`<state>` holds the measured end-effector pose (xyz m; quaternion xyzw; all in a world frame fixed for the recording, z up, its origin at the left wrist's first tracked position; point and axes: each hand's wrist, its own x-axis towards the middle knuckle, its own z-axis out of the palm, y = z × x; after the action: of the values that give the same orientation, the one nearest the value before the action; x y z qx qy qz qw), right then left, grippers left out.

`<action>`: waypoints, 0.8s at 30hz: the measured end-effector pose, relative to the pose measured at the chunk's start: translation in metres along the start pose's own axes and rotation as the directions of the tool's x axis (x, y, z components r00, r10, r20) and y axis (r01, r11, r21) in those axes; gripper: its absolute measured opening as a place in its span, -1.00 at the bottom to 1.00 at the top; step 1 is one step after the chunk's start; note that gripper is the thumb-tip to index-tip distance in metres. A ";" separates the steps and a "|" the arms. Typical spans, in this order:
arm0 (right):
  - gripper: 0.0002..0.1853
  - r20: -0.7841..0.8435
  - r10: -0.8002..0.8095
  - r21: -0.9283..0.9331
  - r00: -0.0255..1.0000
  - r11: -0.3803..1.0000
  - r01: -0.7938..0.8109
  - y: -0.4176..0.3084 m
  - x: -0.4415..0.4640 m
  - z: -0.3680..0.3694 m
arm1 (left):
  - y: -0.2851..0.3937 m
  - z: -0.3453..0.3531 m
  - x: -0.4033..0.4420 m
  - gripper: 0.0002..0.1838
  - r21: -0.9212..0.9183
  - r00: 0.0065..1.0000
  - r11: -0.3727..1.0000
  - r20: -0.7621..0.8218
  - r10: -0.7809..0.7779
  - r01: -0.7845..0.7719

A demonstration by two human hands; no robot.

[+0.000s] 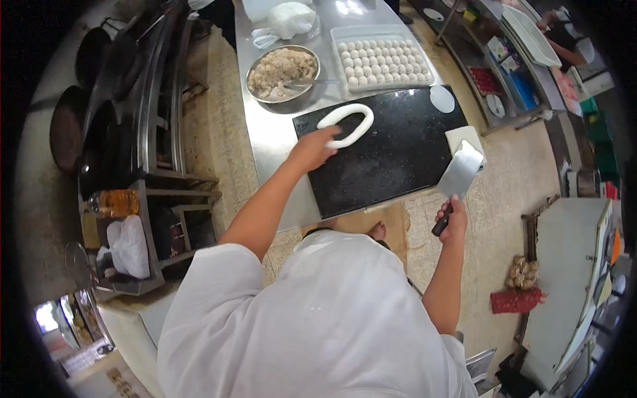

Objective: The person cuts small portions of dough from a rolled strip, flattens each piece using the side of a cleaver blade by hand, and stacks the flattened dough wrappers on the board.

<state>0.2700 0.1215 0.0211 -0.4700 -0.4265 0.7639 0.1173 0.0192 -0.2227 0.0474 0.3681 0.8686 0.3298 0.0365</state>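
1. Beyond the black board (pixel 391 166), a bowl (pixel 279 100) of pale filling and a tray (pixel 379 30) of white balls are set side by side, with a plastic bag (pixel 292 20) behind.
2. A white disc (pixel 442 99) is placed at the board's far right corner; the blade of the cleaver (pixel 460 172) is held over its right edge.
3. The cleaver's handle is gripped in the right hand (pixel 454 223).
4. The curved dough rope (pixel 366 122) is touched at its near-left part by the left hand (pixel 313 150); how tightly cannot be told.
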 end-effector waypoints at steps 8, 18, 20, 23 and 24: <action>-0.89 0.223 -0.220 -0.669 0.950 0.674 0.313 0.063 -0.142 0.087 | -0.046 -0.004 -0.038 -0.66 -0.269 0.993 0.959 -0.059 -0.104 0.085; -0.89 0.611 -0.172 -0.790 0.773 -0.190 0.583 0.075 -0.168 0.213 | -0.050 -0.005 -0.046 -0.76 -0.185 0.994 0.981 -0.104 0.040 -0.059; -0.88 0.574 -0.139 -0.815 0.807 -0.189 0.547 0.075 -0.154 0.211 | -0.055 -0.003 -0.041 -0.77 -0.182 0.996 0.982 -0.077 0.033 -0.047; -0.87 0.561 -0.097 -0.828 0.822 -0.096 0.553 0.071 -0.159 0.179 | -0.044 -0.018 -0.047 -0.82 -0.277 0.998 0.959 -0.008 -0.065 0.060; -0.85 0.577 -0.115 -0.817 0.809 -0.066 0.573 0.075 -0.156 0.161 | -0.041 -0.023 -0.040 -0.85 -0.369 0.989 0.919 0.009 -0.148 0.141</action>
<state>0.2375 -0.1020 0.0924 -0.1525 -0.9455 0.2634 -0.1160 0.0159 -0.2824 0.0342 0.2865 0.8162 0.4869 0.1211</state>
